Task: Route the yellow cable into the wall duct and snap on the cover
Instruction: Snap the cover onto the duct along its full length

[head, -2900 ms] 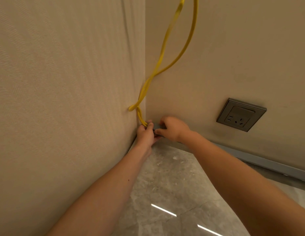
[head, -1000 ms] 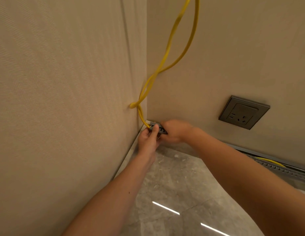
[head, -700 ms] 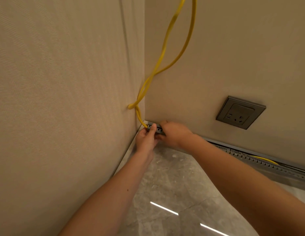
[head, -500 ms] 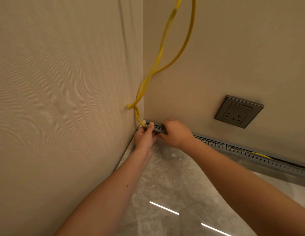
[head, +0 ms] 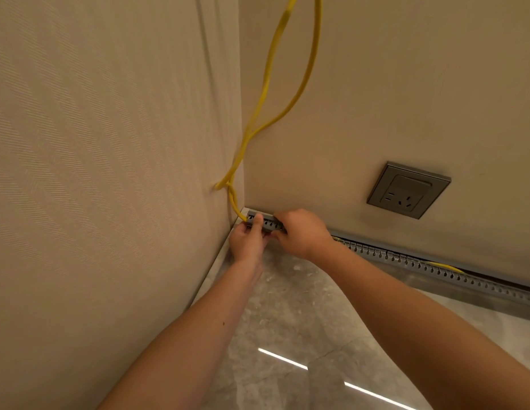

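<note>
A yellow cable [head: 268,84] hangs down in a loop along the room corner and bends into the left end of a grey slotted wall duct [head: 435,269] that runs along the foot of the right wall. My left hand [head: 248,238] grips the duct's left end where the cable enters, thumb laid over its slotted side. Just to its right, my right hand [head: 302,232] curls its fingers over the duct's top edge. Another stretch of the yellow cable shows inside the open duct further right. No cover is on the duct's visible length.
A grey wall socket [head: 408,189] sits on the right wall above the duct. A beige textured wall [head: 95,173] stands close on the left. The floor [head: 302,335] is glossy grey stone with light reflections.
The duct, closed with a smooth front 2.9 s ago, now lies open and slotted with cable inside. Both hands stay at the corner; my left thumb now lies over the duct's end.
</note>
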Demonstrator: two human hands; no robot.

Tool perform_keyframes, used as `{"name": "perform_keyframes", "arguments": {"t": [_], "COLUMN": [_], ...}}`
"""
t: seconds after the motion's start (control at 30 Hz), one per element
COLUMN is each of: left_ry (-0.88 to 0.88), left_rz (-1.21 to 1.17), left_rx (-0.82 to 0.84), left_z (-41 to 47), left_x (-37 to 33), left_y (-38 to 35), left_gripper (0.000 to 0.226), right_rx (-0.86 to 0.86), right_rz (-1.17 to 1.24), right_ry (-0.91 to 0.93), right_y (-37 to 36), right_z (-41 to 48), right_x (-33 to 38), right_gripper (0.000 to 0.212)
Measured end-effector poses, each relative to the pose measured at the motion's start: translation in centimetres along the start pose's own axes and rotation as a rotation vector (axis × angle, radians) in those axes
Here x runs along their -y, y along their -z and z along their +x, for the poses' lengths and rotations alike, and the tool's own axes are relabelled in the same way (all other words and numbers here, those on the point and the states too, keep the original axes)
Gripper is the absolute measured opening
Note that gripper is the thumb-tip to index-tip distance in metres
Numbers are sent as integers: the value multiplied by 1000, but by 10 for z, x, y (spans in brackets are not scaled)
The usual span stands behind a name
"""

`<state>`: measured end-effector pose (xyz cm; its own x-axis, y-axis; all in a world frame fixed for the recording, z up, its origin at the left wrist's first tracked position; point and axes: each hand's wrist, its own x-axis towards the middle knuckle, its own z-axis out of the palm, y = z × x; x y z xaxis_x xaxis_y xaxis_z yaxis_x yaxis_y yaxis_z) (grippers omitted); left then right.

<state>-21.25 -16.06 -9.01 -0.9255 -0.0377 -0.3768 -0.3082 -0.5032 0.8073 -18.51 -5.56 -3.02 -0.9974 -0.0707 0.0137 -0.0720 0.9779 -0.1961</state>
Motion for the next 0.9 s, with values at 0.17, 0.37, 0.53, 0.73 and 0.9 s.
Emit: {"name": "perform_keyframes", "arguments": {"t": [0.17, 0.37, 0.53, 0.73, 0.9], "left_ry": [22, 179, 133, 125, 134], "left_rz": [-24, -142, -92, -69, -98], "left_rx": [-26, -16, -177, -199, -194], "left_z": [0, 5, 11, 19, 20], "left_x": [2, -6, -1, 4, 6], "left_y": [1, -6, -18, -19, -17], "left_gripper": [6, 33, 33, 31, 31], "right_rx": [1, 62, 38, 159, 240], "right_rz": [3, 87, 305, 582, 513], "right_ry": [22, 131, 12, -166, -178], "right_y": [0, 7, 7, 8, 15], "right_z": [-2, -3, -10, -6, 7], "right_x": [-1, -5, -8, -12, -9], "right_gripper": [24, 20, 22, 29, 31]}}
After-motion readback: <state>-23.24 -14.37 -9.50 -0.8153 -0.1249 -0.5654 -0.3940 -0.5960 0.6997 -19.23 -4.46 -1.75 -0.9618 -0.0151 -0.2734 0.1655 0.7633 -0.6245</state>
